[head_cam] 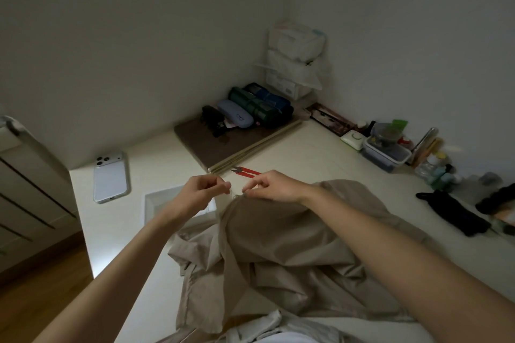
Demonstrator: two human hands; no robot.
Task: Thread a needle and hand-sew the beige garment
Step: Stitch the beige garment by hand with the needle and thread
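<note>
Though hands (204,189) (276,185) pinch at garment (278,248), needle is indistinct.

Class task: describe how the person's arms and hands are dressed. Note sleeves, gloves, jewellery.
The left forearm and right forearm are bare; no sleeves show. The left hand and right hand wear no gloves, and no watch, bracelet or ring is visible.

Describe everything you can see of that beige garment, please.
The garment is plain beige cloth, thin and matte, lying crumpled in soft folds on the pale table. A hemmed strip runs along its left side. Its far end is lifted into a peak, where the right hand appears to pinch the edge; that forearm crosses above it. The left hand sits just beside the peak, not clearly touching.
</note>
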